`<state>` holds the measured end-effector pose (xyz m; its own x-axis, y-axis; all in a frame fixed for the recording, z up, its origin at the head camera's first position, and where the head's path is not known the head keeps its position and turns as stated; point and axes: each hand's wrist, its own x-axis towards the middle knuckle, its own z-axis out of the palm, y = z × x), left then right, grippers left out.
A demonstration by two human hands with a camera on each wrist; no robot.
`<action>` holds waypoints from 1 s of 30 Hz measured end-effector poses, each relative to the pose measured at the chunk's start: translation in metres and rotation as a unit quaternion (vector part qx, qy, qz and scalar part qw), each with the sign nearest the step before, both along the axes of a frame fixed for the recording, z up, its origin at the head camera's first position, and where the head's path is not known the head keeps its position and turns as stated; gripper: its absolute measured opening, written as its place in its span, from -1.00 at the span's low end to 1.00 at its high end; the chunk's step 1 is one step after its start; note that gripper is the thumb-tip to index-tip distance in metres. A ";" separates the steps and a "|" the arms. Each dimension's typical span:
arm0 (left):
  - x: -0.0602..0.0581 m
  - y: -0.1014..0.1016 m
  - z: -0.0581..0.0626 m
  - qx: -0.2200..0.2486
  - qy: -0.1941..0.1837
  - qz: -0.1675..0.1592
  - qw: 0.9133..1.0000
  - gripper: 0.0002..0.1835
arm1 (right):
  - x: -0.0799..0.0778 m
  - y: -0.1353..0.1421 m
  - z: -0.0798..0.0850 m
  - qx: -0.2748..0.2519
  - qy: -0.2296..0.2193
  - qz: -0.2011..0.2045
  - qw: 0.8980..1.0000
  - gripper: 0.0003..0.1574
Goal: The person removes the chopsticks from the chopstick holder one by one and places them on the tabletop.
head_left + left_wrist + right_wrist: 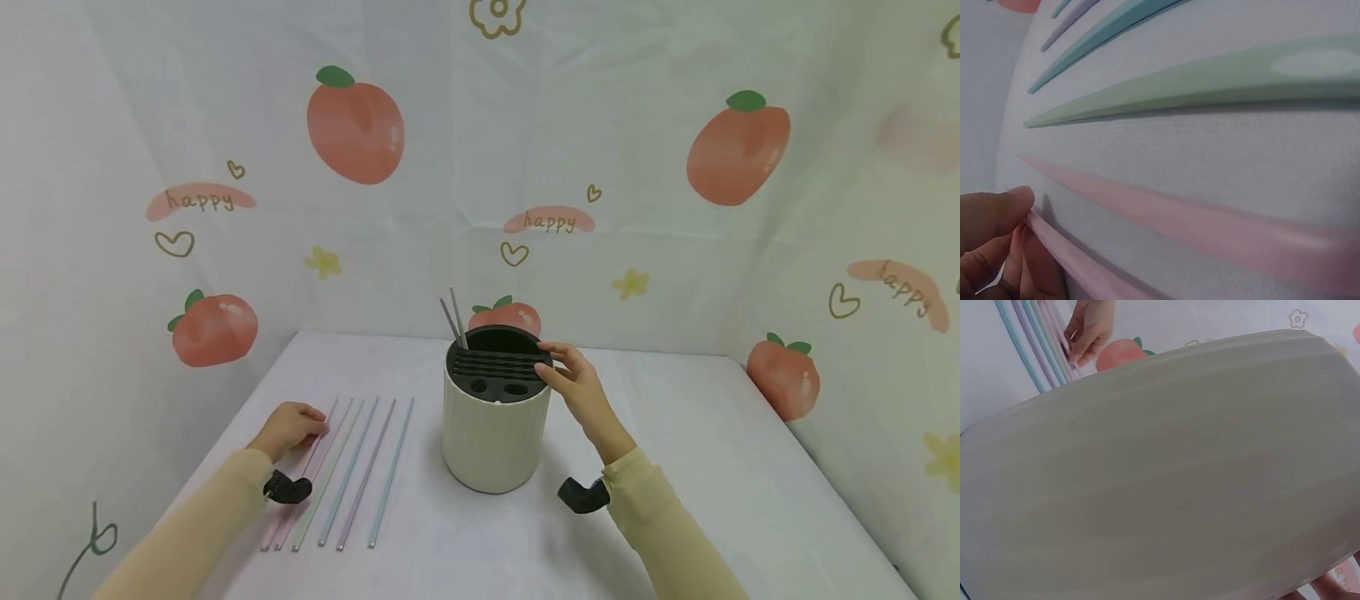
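Note:
A pink chopstick (1082, 265) lies outermost on the left in a row of pastel chopsticks. My left hand (291, 429) pinches it near its thin far end between thumb and fingers. Beside it is a second pink chopstick (1166, 215), then a green one (1166, 97), untouched. The cream utensil holder (493, 442) stands upright, with a black slotted insert (495, 390) in its top. My right hand (585, 396) holds the holder's right rim, thumb toward the front and fingers farther back. Two grey chopsticks (458, 312) lean in the insert's back left part.
Blue and purple chopsticks (367, 475) lie to the right of the green one, between it and the holder. A white cloth (675, 467) covers the table. Behind hangs a white curtain (450, 167) printed with peaches.

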<state>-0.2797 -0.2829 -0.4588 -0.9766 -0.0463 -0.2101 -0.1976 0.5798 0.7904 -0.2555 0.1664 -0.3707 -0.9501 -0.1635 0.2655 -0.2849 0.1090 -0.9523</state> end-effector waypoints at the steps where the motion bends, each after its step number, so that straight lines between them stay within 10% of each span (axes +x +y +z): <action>1: 0.000 0.001 0.000 -0.005 -0.001 0.001 1.000 -0.80 | 0.000 0.000 0.000 0.002 -0.001 0.000 1.000 -0.50; 21: 0.000 0.005 -0.003 -0.033 0.016 0.010 0.999 -0.79 | 0.000 0.001 0.000 0.004 -0.007 -0.006 1.000 -0.50; 30: 0.005 0.015 0.013 0.031 0.047 0.043 0.997 -0.59 | -0.001 0.002 0.000 0.011 -0.006 -0.007 1.000 -0.50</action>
<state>-0.2746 -0.2678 -0.4459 -0.9851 -0.1209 -0.1222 -0.1674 0.5134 0.8416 -0.2566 0.1680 -0.3705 -0.9554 -0.1553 0.2512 -0.2722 0.1331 -0.9530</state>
